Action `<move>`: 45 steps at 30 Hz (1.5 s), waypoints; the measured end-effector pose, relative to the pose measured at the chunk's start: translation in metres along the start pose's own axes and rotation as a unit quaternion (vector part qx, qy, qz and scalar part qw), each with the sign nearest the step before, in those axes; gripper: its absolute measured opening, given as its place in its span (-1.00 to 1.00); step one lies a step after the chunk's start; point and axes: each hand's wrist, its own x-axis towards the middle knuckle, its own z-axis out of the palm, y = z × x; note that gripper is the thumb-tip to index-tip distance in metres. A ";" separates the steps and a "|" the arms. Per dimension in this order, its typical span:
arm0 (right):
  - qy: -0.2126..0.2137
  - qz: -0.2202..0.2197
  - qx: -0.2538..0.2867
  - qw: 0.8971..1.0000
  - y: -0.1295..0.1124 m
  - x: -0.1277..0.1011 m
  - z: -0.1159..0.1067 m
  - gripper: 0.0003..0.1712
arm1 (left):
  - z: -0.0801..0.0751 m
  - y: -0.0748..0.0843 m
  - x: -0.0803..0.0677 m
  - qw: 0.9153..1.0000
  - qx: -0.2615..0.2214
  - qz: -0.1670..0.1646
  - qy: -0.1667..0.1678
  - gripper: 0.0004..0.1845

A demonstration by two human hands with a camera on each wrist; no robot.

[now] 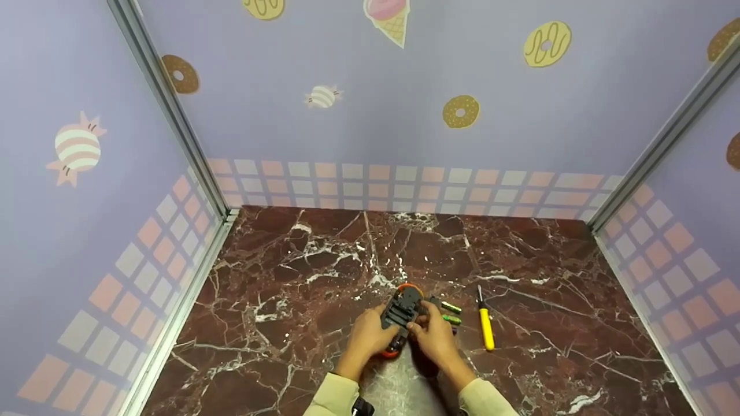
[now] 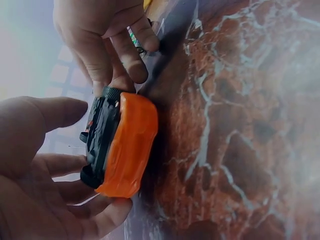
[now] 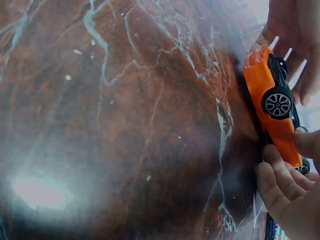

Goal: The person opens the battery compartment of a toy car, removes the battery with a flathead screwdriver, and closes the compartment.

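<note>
Low in the centre of the head view, both hands hold an orange toy car [image 1: 400, 315] turned underside up on the dark red marble worktop [image 1: 289, 300]. The left hand [image 1: 367, 338] cups the car's near end with curled fingers. The right hand [image 1: 435, 341] grips its right side with thumb and fingertips.

To work on the black chassis well, I judge the left hand should brace the body firmly against the worktop while the right does the fine handling, keeping the car from rolling onto its wheels.

Just right of the car lie two green batteries [image 1: 451, 312]. Beyond them is a yellow-handled screwdriver [image 1: 485, 323], within easy reach.

Their labels are too small to read, and no brand shows on the car. The far walls carry only doughnut and sweet pictures.
</note>
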 end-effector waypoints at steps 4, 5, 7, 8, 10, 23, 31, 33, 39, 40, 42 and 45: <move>-0.015 -0.001 0.021 1.000 0.000 0.001 0.000 -0.29 | -0.003 -0.003 0.000 1.000 -0.009 -0.014 -0.008 -0.41; -0.019 0.000 0.025 1.000 0.000 0.001 0.001 -0.29 | -0.003 -0.004 0.000 1.000 -0.008 -0.017 -0.008 -0.40; -0.025 -0.001 0.030 0.999 0.001 0.001 0.001 -0.30 | -0.004 -0.005 -0.001 1.000 -0.005 -0.025 -0.008 -0.38; -0.027 -0.002 0.031 0.999 0.001 0.001 0.001 -0.30 | -0.004 -0.006 -0.001 1.000 -0.005 -0.028 -0.007 -0.37; -0.030 0.001 0.033 0.999 0.001 0.001 0.001 -0.31 | -0.004 -0.007 -0.001 0.999 -0.006 -0.033 -0.005 -0.38; -0.056 0.005 0.073 0.996 0.001 0.003 -0.002 -0.37 | 0.000 -0.009 -0.002 0.999 -0.026 -0.044 0.013 -0.43; -0.072 -0.010 0.062 0.995 0.001 0.003 -0.003 -0.48 | 0.000 -0.008 -0.003 0.999 -0.023 -0.040 0.024 -0.46; -0.072 -0.012 0.060 0.995 0.001 0.003 -0.002 -0.49 | 0.002 -0.009 -0.004 0.998 -0.026 -0.040 0.027 -0.47; -0.084 0.009 0.077 0.993 0.002 0.001 -0.001 -0.40 | 0.004 -0.013 -0.005 0.998 -0.050 -0.034 0.023 -0.44; -0.085 0.014 0.077 0.993 0.002 0.001 -0.001 -0.39 | 0.005 -0.014 -0.005 0.998 -0.055 -0.031 0.020 -0.41; -0.084 0.018 0.074 0.994 0.002 0.002 0.000 -0.38 | 0.005 -0.016 -0.005 0.997 -0.065 -0.031 0.015 -0.32; -0.085 0.015 0.071 0.994 0.003 0.003 -0.001 -0.37 | 0.005 -0.018 -0.004 0.997 -0.066 -0.034 0.009 -0.17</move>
